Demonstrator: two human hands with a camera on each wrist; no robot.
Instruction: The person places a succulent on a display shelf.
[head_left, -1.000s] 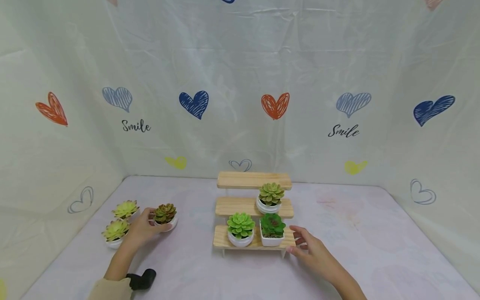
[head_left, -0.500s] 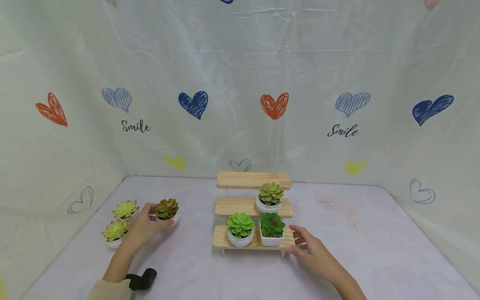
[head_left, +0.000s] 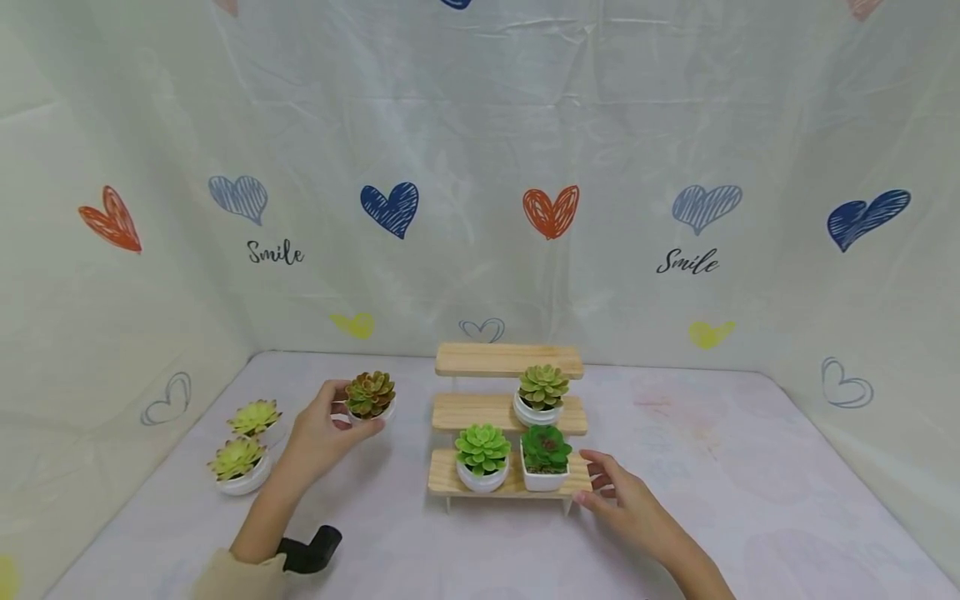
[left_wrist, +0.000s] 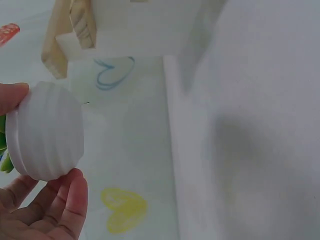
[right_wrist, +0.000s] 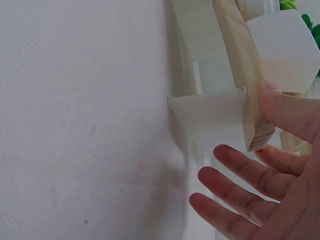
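My left hand (head_left: 318, 437) holds a reddish-brown succulent (head_left: 370, 394) in a round white pot (left_wrist: 47, 132), thumb on one side and fingers on the other. The pot is off the table, left of a three-tier wooden plant stand (head_left: 468, 413). At the stand's lowest tier, my right hand (head_left: 626, 510) grips the right end between thumb and index finger; its other fingers extend loosely. A bright green succulent (head_left: 482, 447) and a dark green one (head_left: 546, 448) in a square pot sit on that tier. On the middle tier's right is another green succulent (head_left: 543, 387).
Two yellow-green succulents (head_left: 255, 417) in white pots stand on the table at the left, behind the left forearm. A black device (head_left: 311, 552) is at the left wrist. A white sheet (head_left: 480, 275) printed with hearts hangs behind the table.
My left hand has lifted the reddish-brown succulent and carried it right and slightly farther back, toward the stand. My right hand stays at the stand's lowest tier.
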